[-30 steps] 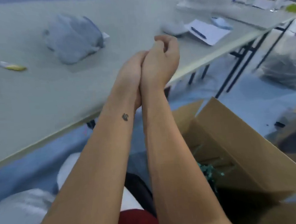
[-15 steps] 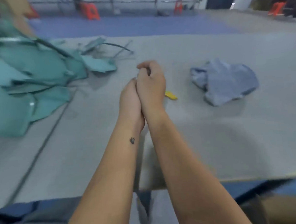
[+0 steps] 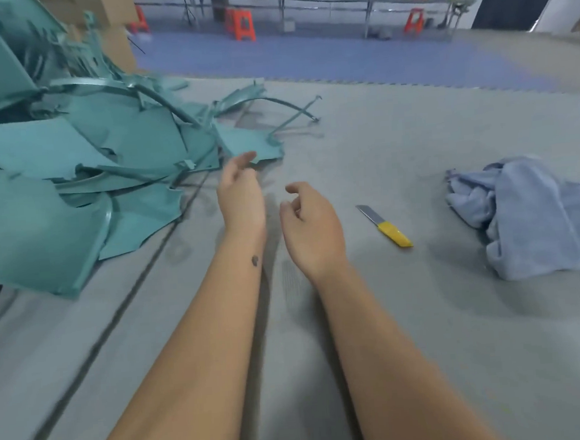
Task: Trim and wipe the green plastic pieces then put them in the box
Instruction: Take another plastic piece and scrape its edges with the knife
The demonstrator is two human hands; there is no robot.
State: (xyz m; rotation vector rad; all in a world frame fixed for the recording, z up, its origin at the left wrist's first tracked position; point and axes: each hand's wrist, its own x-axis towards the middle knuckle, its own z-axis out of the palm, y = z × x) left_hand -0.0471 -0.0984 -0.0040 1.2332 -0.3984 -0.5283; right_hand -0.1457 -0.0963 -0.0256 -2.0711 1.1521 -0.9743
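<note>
Hovering empty and loosely open: left hand [image 3: 240, 197] nearer green plastic pieces [image 3: 105, 157] lying up-left, right hand [image 3: 311, 225] nearer knife [image 3: 385, 225].

Both bare forearms reach forward side by side; left hand [image 3: 240, 197] and right hand [image 3: 311, 227] apart, fingers loosely curled, empty.

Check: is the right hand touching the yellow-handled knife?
Apart. The head view shows bare table between the right hand and the knife.
</note>
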